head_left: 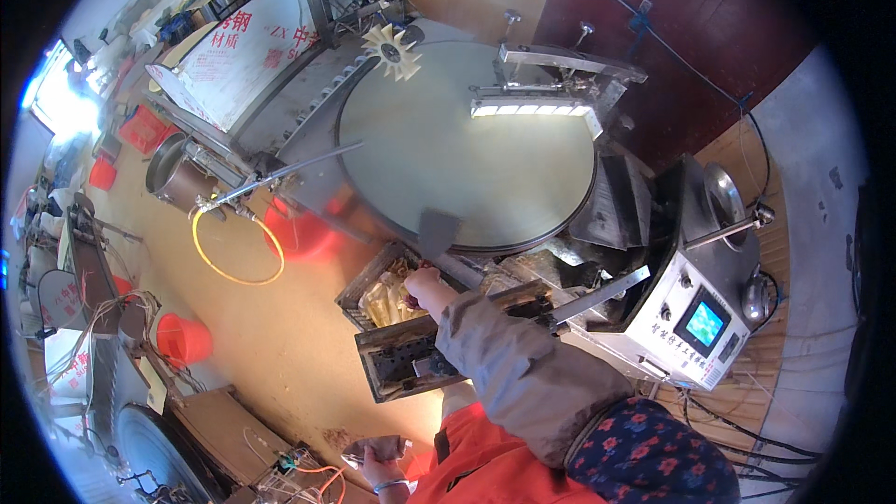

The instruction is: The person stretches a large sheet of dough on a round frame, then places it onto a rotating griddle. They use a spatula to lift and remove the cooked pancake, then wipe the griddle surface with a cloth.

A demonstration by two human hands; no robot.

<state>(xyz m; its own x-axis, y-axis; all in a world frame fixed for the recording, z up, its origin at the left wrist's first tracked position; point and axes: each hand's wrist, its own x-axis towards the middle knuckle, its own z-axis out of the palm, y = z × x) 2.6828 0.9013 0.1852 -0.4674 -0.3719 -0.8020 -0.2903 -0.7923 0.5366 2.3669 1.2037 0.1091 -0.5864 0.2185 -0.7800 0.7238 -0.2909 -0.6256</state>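
Note:
My right hand (429,290) is closed at the near edge of a large round griddle (467,159). A dark, square-bladed scraper (438,231) stands out from this fist, its blade over the griddle's rim; the fingers mostly cover its handle. Just below and left of the hand, an open wooden box (351,302) holds crumpled, yellowish thin sheets (385,301). Nearer to me is a second wooden box (373,366) with a dark perforated bottom. Low in the view, my left hand (381,469) grips a flat, shiny brownish piece (375,448), whose kind I cannot make out.
A metal arm with a lit white strip (537,111) spans the griddle; a pale finned wheel (391,51) stands at its far left. To the right is a control box with a screen (704,324). Left are a yellow hose (220,273), a metal pot (177,173) and red buckets (184,340).

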